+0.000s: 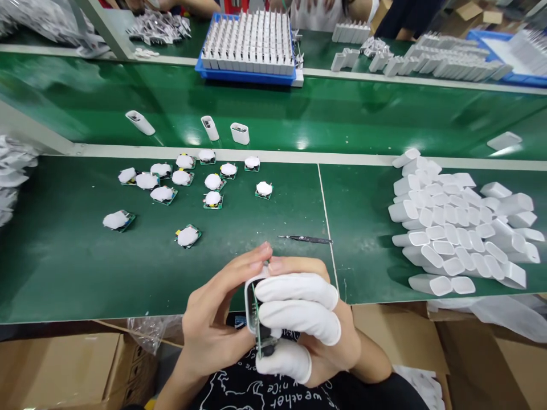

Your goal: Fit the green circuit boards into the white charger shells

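Close to my body, my left hand [213,316] is closed around a white plastic casing [248,302] whose open end faces left. My right hand [307,313] wears white finger covers on several fingers and pinches a green circuit board [258,330] at the casing's opening. Part of the board lies within the casing's rim; how deep it sits is hidden by my fingers. Fingertips of both hands meet at the casing's top. Beyond them, black tweezers [305,239] lie on the green table. Several small circuit boards with white pads [188,236] are spread to the left.
A large cluster of white casings [453,228] covers the right of the table [359,228]. Three casings [240,133] rest on the green panel behind. On the upper shelf stands a blue tray [252,74] of white parts. Cardboard boxes [64,364] sit below.
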### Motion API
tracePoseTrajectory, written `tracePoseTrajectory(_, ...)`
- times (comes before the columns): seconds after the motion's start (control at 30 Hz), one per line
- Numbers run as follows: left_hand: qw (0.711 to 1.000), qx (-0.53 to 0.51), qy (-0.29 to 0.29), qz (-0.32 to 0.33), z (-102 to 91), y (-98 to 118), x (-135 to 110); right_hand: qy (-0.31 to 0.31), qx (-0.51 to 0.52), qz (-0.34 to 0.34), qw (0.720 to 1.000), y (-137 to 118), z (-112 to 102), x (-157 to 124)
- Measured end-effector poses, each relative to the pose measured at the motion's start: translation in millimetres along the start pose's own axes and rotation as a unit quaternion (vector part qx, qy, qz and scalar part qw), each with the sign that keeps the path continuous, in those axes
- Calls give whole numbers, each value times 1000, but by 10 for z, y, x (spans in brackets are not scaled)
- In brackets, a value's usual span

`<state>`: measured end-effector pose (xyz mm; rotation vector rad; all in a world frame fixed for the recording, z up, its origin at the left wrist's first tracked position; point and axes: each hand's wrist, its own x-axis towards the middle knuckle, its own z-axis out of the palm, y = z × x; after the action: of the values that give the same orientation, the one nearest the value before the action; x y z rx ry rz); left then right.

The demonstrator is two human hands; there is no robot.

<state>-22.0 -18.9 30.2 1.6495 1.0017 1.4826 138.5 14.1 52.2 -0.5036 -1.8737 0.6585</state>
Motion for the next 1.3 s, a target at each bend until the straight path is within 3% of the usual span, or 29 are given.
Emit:
tracePoseTrajectory(0.07, 1000, 18, 5, 8, -11, -14, -9, -9, -11, 20, 1000, 15, 10, -28)
tracePoseTrajectory(0.17, 998, 55, 17, 23, -17, -54, -3, -11, 58, 140, 988, 35, 48, -93)
tracePoseTrajectory(0.27, 990, 118, 20, 80, -7, -118, 31, -6, 216, 279, 936, 69, 105, -137)
tracePoseTrajectory(0.33, 977, 167, 11, 129, 11, -155, 57, 11, 274, 325, 905, 103, 145, -141)
tracePoseTrajectory(0.43, 962, 228, 31, 144, 60, -179, 77, 53, 282, 338, 896, 149, 197, -138)
tracePoseTrajectory(0.6, 945, 286, 116, 105, 149, -153, 95, 124, 127, 283, 943, 116, 229, -171)
tracePoseTrajectory(0.7, 935, 313, 112, 123, 155, -123, 111, 131, 68, 284, 947, 63, 184, -153)
tracePoseTrajectory(0.83, 928, 336, 61, 153, 108, -90, 96, 57, 66, 324, 942, 9, 60, -67)
tracePoseTrajectory(1.07, 928, 334, -39, 159, 35, -47, 46, -46, -27, 321, 946, -23, -93, -36)
tracePoseTrajectory(1.2, 921, 341, -63, 181, 4, -57, 60, -101, -19, 342, 934, 65, -186, 0)
tracePoseTrajectory(1.3, 924, 337, -80, 163, -12, -90, 71, -178, -4, 341, 923, 130, -285, 58)
